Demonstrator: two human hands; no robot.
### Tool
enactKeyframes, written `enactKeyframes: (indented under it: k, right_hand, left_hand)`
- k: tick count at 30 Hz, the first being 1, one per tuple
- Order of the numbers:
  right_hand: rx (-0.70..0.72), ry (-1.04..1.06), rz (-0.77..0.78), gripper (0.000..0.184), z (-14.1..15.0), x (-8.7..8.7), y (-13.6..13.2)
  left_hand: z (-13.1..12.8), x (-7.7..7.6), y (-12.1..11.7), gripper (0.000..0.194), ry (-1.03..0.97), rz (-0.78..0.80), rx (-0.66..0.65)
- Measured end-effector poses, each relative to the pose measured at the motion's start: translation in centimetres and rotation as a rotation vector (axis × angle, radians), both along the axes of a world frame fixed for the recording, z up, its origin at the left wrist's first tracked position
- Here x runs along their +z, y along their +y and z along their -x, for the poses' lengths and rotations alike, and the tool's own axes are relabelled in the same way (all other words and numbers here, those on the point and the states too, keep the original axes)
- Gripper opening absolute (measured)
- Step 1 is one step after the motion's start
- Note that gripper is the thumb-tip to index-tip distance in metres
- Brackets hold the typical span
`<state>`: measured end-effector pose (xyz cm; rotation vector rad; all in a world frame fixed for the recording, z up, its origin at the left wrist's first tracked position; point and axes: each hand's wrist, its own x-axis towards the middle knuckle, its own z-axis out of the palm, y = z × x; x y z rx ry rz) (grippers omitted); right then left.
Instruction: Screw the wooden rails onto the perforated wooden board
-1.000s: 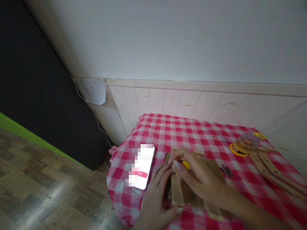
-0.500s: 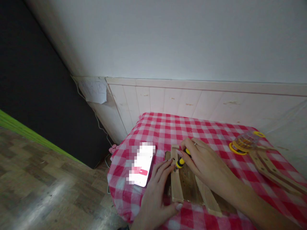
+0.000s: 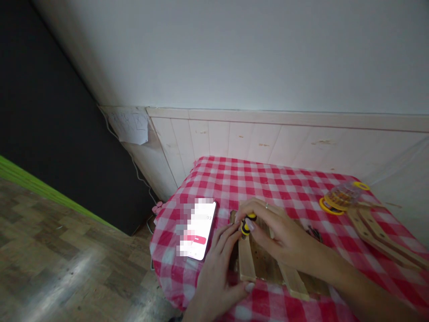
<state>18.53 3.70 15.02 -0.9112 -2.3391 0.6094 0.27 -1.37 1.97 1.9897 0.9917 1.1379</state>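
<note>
**Right hand:** slim bare right hand (image 3: 279, 232) closed, fingers and thumb gripping a yellow-and-black screwdriver (image 3: 246, 224), thin gold-coloured ring (image 3: 267, 205) on one finger.

**Screwdriver position:** handle nearly upright, lower end against the top of the left pale wooden slat (image 3: 247, 260), centre of the frame; tip hidden or too small to make out.

**Left hand:** slim bare left hand (image 3: 216, 277) open and flat on the cloth, fingers spread, fingertips (image 3: 233, 231) against the left edge of the slat, lower centre of the frame.

**Workpiece:** dark weathered wooden board (image 3: 264, 264) under two pale slats, the second pale slat (image 3: 293, 281) angled toward lower right.

**Beside the hands:** glowing smartphone (image 3: 199, 228) lying just left of the left hand, screen pixelated; small dark screws (image 3: 314, 233) just right of the board.

**Right edge:** round see-through container with yellow rim (image 3: 342, 197); slatted wooden piece (image 3: 377, 237) just below it.

**Table:** red-and-white gingham tablecloth (image 3: 234, 179) under everything, centre to lower right.

**Surroundings:** cream wood panelling (image 3: 268, 138) behind the table; taped sheet of paper (image 3: 129, 126) at its left end; wood-look floor (image 3: 67, 264) at lower left.
</note>
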Motion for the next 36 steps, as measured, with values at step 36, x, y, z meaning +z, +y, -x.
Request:
enactKeyframes:
  k: [36]
  right_hand:
    - [-0.066, -0.083, -0.337, 0.034, 0.5, -1.0, 0.1]
  left_hand:
    - [0.1, 0.1, -0.1, 0.077, 0.009, -0.004, -0.016]
